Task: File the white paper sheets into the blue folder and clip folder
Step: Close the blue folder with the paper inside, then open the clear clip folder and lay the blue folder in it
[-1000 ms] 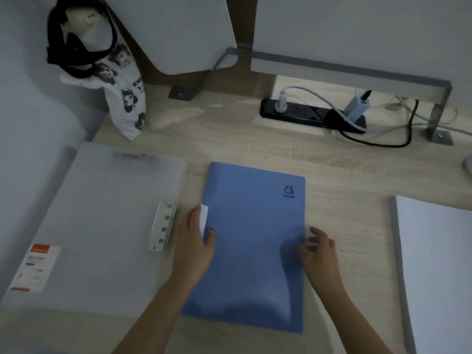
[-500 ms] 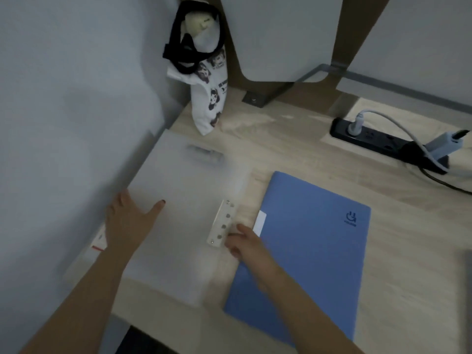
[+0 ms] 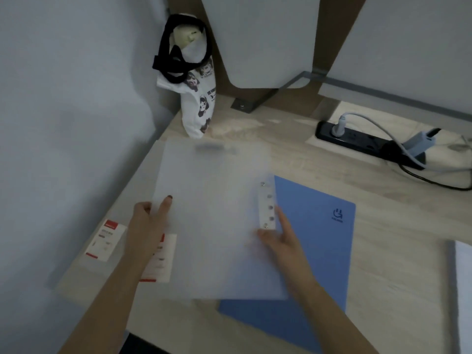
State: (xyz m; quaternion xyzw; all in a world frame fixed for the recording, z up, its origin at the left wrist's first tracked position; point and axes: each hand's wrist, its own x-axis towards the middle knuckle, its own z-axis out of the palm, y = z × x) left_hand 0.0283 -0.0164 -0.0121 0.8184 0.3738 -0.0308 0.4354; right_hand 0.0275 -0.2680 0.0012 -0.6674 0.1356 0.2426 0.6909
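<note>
**A:** Entry: where is the clip folder [image 3: 217, 226]?

**B:** You hold its translucent sheet over the desk [image 3: 383, 200]. Its right part overlaps the blue folder [image 3: 314, 251], which lies flat. A riveted strip [image 3: 267, 205] runs along the right edge.

**A:** Hands?

**B:** Your left hand [image 3: 148, 226] pinches the left edge, index finger on top. Your right hand [image 3: 283, 241] grips the right edge, just below the strip. The white paper sheets [image 3: 463, 290] lie well apart, far right. A power strip [image 3: 357, 141] and a printed bag [image 3: 199, 108] sit behind.
</note>
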